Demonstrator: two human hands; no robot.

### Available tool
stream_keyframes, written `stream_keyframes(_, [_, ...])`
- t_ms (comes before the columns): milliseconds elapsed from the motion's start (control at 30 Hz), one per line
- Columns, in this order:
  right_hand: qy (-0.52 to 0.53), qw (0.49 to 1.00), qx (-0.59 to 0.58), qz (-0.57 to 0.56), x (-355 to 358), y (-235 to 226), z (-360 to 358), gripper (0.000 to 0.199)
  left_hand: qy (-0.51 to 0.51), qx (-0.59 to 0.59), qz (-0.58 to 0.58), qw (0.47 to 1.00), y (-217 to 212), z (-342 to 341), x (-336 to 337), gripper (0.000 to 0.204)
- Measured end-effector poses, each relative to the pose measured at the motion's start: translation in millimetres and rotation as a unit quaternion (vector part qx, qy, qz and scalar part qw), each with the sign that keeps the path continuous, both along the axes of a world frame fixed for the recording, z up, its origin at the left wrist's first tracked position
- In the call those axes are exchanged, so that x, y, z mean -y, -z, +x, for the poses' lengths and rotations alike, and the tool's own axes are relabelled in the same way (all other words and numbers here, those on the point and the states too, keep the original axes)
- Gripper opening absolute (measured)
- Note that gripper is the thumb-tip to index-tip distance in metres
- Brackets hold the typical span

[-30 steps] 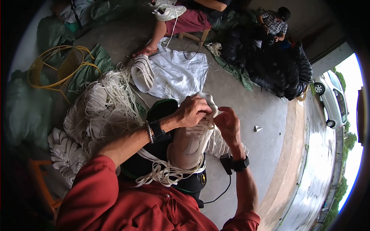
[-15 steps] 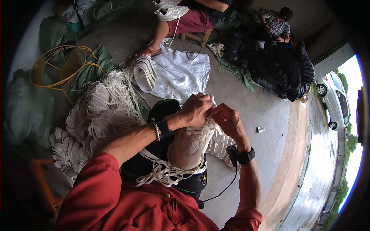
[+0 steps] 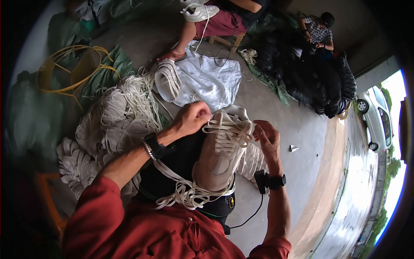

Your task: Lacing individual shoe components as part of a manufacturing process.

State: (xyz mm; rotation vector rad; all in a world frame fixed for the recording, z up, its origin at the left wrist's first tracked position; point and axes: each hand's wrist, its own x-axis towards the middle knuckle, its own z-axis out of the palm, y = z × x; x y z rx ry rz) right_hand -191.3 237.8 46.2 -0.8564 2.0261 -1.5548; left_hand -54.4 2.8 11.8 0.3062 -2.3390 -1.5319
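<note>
A pale beige-white sneaker [image 3: 211,169] rests on my lap, toe toward me, with its opening at the far end. Flat white shoelaces [image 3: 227,137] criss-cross its tongue and lie in loose loops at the top. Just left of those loops is my left hand [image 3: 194,119], its fingers curled in a pinch; whatever they hold is too small to make out. My right hand [image 3: 268,140] is at the sneaker's right side, fingers bent but apart, with nothing visible in them. A bundle of loose white laces [image 3: 186,194] lies across my lap below the toe.
Left of me is a heap of white shoe uppers and laces [image 3: 114,110]. Ahead, a white cloth [image 3: 211,82] covers the floor near a seated person's sandalled foot [image 3: 172,56]. A yellow hoop frame [image 3: 73,90] stands far left; black shoes [image 3: 315,82] are piled far right.
Both hands have come away from the top of the sneaker, left hand leftward, right hand slightly rightward. The lace loops there are now uncovered. My view has shifted slightly.
</note>
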Motion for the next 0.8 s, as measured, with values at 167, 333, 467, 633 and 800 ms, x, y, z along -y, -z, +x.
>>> stream_keyframes(167, [-0.010, 0.998, -0.047, 0.051, 2.1, -4.3, 3.9, 0.033, 0.041, -0.069, -0.113, 0.990, 15.2, -8.8, -7.4, 0.015])
stream_keyframes(333, [-0.020, 0.992, -0.089, 0.088, 10.7, 0.2, 4.2, 0.023, -0.004, -0.013, 0.023, 1.000, 9.8, -2.7, -0.3, 0.008])
stream_keyframes(467, [-0.014, 0.997, -0.058, 0.057, 11.7, 7.4, 5.3, 0.024, -0.023, 0.024, 0.155, 0.987, 19.8, 13.5, 7.7, 0.010])
stream_keyframes(633, [0.047, 0.998, -0.030, 0.019, 0.1, 10.4, 12.0, 0.027, -0.014, 0.032, 0.209, 0.977, 5.5, 16.6, 5.7, 0.023])
stream_keyframes(800, [0.018, 0.993, -0.040, 0.111, -13.9, 14.4, 20.1, 0.025, 0.058, 0.036, 0.231, 0.971, 5.8, 11.2, 6.4, 0.032])
